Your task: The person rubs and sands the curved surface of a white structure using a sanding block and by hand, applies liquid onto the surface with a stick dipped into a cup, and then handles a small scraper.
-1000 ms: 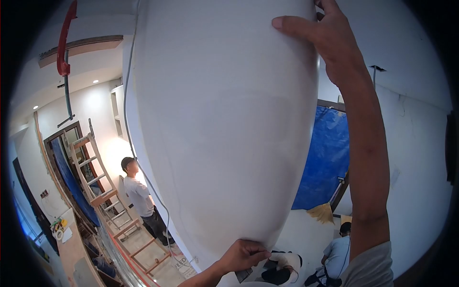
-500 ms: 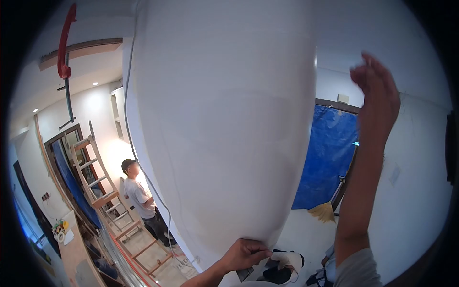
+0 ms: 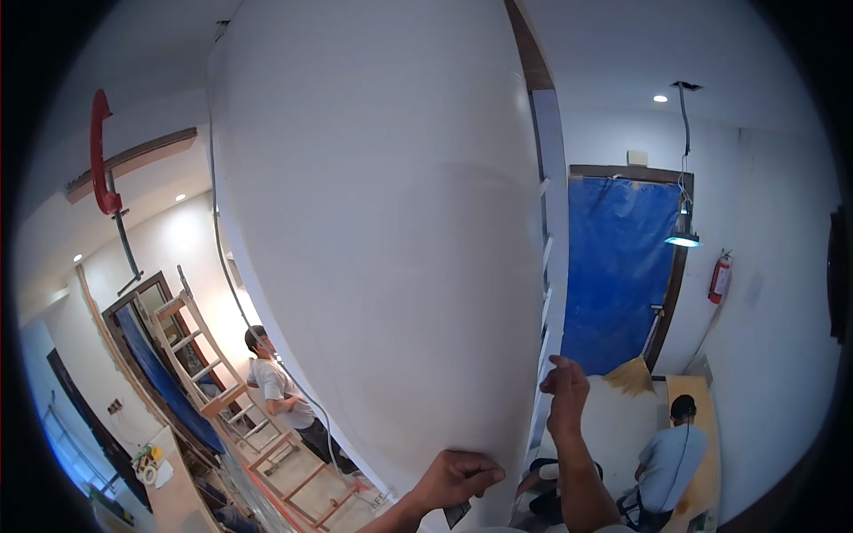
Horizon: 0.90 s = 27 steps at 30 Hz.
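A large white panel (image 3: 382,249) stands upright before me and fills the middle of the view. Low on it, close to its surface, is my left hand (image 3: 458,480), closed with thumb and fingers together. A small dark flat piece (image 3: 456,513) sticks out beneath those fingers, its kind unclear. To the right, beside the panel's lower right edge, my right hand (image 3: 566,391) is raised with its fingers curled in; what they may hold is hidden.
Left stand a wooden stepladder (image 3: 191,342), a workbench (image 3: 182,471) and a person (image 3: 283,391). A red clamp (image 3: 101,155) hangs above. Right are a blue-covered door (image 3: 617,275), a lit hanging lamp (image 3: 682,238), a fire extinguisher (image 3: 719,277), a broom (image 3: 629,377) and a seated person (image 3: 673,457).
My right hand has come down from high on the right to beside the panel's lower edge. My left hand stays low on the panel. The view has shifted, showing more of the right side.
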### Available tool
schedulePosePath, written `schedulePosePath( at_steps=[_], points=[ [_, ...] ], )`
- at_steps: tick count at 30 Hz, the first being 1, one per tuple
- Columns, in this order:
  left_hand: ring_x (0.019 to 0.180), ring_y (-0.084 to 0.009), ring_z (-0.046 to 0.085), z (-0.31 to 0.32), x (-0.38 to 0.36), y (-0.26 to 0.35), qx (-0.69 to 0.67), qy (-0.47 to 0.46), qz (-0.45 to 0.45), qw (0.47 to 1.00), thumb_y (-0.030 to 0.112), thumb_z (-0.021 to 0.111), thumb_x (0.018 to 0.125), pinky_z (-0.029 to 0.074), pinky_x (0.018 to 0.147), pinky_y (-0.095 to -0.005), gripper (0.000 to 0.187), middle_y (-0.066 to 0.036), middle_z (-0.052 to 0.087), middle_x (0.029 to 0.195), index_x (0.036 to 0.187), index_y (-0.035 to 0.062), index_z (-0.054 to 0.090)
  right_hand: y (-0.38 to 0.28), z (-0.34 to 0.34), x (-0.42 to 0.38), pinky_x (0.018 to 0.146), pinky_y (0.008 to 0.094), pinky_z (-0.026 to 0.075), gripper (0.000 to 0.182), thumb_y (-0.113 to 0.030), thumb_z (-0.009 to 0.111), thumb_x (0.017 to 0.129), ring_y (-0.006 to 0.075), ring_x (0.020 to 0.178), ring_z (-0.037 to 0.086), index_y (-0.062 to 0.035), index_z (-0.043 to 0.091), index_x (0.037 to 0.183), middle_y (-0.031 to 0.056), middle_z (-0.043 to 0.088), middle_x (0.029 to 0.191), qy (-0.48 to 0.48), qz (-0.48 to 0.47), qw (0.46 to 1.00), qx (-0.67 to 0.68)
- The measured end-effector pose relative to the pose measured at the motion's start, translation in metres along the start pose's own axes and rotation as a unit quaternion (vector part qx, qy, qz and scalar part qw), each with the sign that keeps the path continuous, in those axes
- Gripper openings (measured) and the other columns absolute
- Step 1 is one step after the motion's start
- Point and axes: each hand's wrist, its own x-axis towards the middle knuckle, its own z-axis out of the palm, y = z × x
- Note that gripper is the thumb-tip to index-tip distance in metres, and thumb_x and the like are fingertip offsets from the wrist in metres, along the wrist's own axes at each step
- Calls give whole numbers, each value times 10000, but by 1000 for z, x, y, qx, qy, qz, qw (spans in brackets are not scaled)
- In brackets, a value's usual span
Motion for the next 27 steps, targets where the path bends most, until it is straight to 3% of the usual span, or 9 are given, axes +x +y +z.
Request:
schedulePosePath(
  at_steps=[3, 6, 7, 10, 13, 20, 24, 25, 27],
  points=[
    [542, -61, 551, 0, 0, -2, 17, 2, 26, 1000, 165, 701, 929, 427, 506, -237, 168, -10, 616, 599, 852, 23, 745, 23, 5, -16, 690, 265, 463, 444, -391, 494, 1031, 106, 769, 576, 20, 652, 1086, 51, 641, 849, -27, 25, 999, 28],
    [549, -61, 567, 0, 0, -7, 17, 4, 39, 999, 153, 711, 921, 434, 507, -234, 157, -14, 624, 607, 845, 20, 744, 31, 10, -33, 715, 264, 465, 421, -378, 489, 1043, 96, 775, 569, 8, 651, 1083, 36, 642, 858, -32, 54, 997, 44],
    [553, -61, 573, 1, 0, -8, 14, 3, 40, 999, 147, 714, 918, 437, 508, -233, 151, -15, 628, 612, 843, 19, 743, 45, 8, -34, 751, 263, 454, 406, -355, 475, 1048, 97, 817, 571, 11, 652, 1071, 38, 656, 887, -25, -2, 1000, 1],
    [575, -70, 609, 2, -1, 6, 16, 2, 26, 1000, 23, 712, 884, 460, 519, -232, 57, -30, 657, 644, 864, -28, 731, 53, -2, -41, 737, 265, 458, 390, -334, 472, 1046, 98, 812, 579, 11, 653, 1065, 33, 653, 880, -48, 9, 998, -40],
    [589, -72, 620, 3, -1, -1, 17, 3, 7, 1000, 22, 708, 890, 465, 523, -230, 58, -35, 659, 659, 873, -30, 728, 55, -10, -45, 730, 272, 467, 378, -329, 476, 1041, 102, 808, 592, 1, 658, 1071, 33, 652, 868, -50, 89, 995, -5],
    [583, -70, 611, 3, 0, -1, -1, 4, 28, 1000, 25, 707, 894, 462, 525, -224, 71, -35, 657, 656, 894, -43, 728, 59, -19, -44, 707, 275, 463, 386, -347, 479, 1034, 122, 799, 602, -13, 673, 1038, 36, 650, 849, -26, 66, 997, 1],
    [587, -59, 587, 3, -1, -2, -15, 5, 37, 999, 100, 720, 910, 454, 536, -215, 106, -6, 640, 663, 880, -1, 732, 72, -21, -51, 690, 263, 461, 364, -330, 497, 1031, 108, 788, 597, -13, 676, 1041, 32, 651, 844, -26, 83, 996, 23],
    [598, -75, 606, 2, -1, 5, 16, 5, -19, 1000, 34, 705, 896, 467, 558, -233, 86, -39, 658, 654, 898, -49, 727, 70, -22, -54, 679, 257, 456, 352, -318, 505, 1029, 102, 775, 592, -12, 678, 1044, 30, 651, 841, -23, 95, 995, 14],
    [600, -79, 605, 4, -1, 6, -4, 10, -16, 1000, 37, 704, 897, 464, 558, -232, 86, -36, 656, 653, 894, -46, 726, 80, -27, -60, 671, 256, 451, 351, -314, 504, 1029, 100, 764, 586, -10, 678, 1044, 30, 650, 831, -14, 107, 994, 30]
  ],
)
